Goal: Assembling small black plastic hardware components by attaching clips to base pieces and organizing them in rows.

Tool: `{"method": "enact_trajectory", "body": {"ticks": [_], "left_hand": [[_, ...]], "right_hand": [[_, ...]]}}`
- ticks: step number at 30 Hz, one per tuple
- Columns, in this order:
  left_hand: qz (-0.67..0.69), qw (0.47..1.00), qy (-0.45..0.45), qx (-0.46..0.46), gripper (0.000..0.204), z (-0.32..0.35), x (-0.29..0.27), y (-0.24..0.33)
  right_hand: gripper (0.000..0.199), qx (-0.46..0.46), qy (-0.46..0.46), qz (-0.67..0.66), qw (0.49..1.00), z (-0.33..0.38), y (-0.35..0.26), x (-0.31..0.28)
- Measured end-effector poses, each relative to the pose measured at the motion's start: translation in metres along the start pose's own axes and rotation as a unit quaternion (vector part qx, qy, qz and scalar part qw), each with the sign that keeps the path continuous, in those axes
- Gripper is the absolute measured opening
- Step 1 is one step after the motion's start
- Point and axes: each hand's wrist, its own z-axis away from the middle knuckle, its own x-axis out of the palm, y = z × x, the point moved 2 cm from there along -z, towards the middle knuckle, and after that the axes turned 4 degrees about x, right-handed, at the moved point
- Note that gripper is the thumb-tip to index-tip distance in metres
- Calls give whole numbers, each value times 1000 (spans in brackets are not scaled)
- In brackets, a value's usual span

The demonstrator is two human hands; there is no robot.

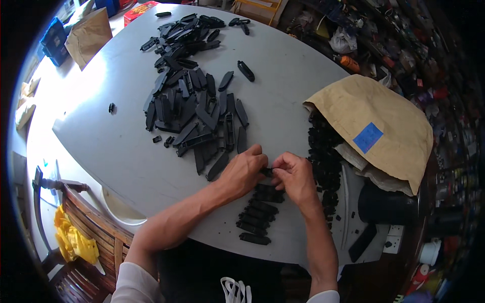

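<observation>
A small, cluttered workshop doing hand assembly of plastic parts.

I am looking down at a grey, rounded worktable (116,146) that is carrying a big loose heap of long black plastic pieces (194,101), and a neat row of the same black pieces (258,214) is lying at its near edge. A brown paper sack with a blue square label (376,126) is spilling small black parts (323,156) onto the table. Packed shelves of mixed coloured goods (404,55) are crowding the right side, and a brown paper bag (88,35) and a red carton (139,11) are sitting at the far end.
</observation>
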Motion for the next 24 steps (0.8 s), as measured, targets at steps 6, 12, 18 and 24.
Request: {"method": "enact_trajectory", "body": {"ticks": [6, 12, 18, 24], "left_hand": [[2, 1000, 12, 13, 19, 0, 2, -1], [-1, 1000, 10, 6, 20, 0, 4, -2], [-5, 1000, 9, 5, 20, -1, 3, -2], [-7, 1000, -3, -2, 18, -1, 2, 4]], "right_hand": [[6, -169, 70, 157, 970, -2, -9, 7], [8, -111, 61, 139, 982, -5, -4, 9], [9, -63, 66, 131, 987, -7, -4, 8], [8, -91, 76, 200, 973, -7, 1, 5]]}}
